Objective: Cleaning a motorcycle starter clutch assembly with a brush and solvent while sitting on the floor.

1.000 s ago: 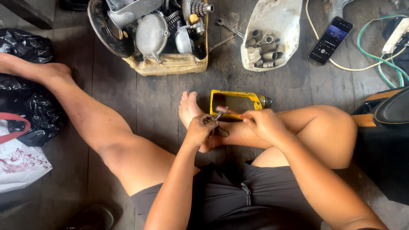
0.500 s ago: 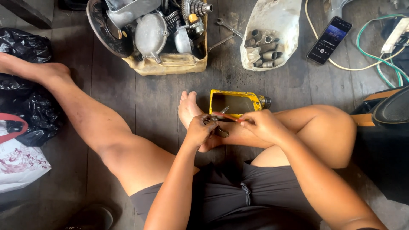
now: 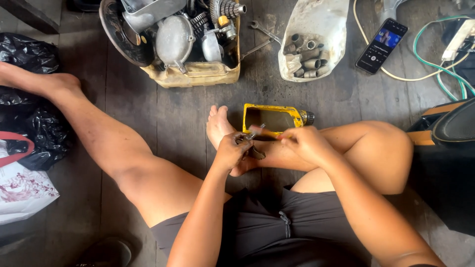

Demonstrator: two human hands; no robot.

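While the person sits on the plank floor (image 3: 188, 113), the left hand (image 3: 231, 150) is closed around a small dark metal part (image 3: 253, 151) held over the foot (image 3: 217, 126). The right hand (image 3: 303, 142) is closed on a thin tool (image 3: 258, 131) whose tip meets the part just beside the left fingers. Directly beyond both hands lies a yellow cut-open container (image 3: 273, 117), touching the floor. Farther beyond the left hand stands a tub (image 3: 198, 74) filled with engine parts. Beyond the right hand lies a pale half-jug (image 3: 316, 24) holding metal sleeves (image 3: 304, 57), with a spanner (image 3: 264, 30) just beside it. Well out past the right hand lies a phone (image 3: 382, 45) among cables (image 3: 435, 69). Far to the left-hand side sit black bags (image 3: 24, 59)
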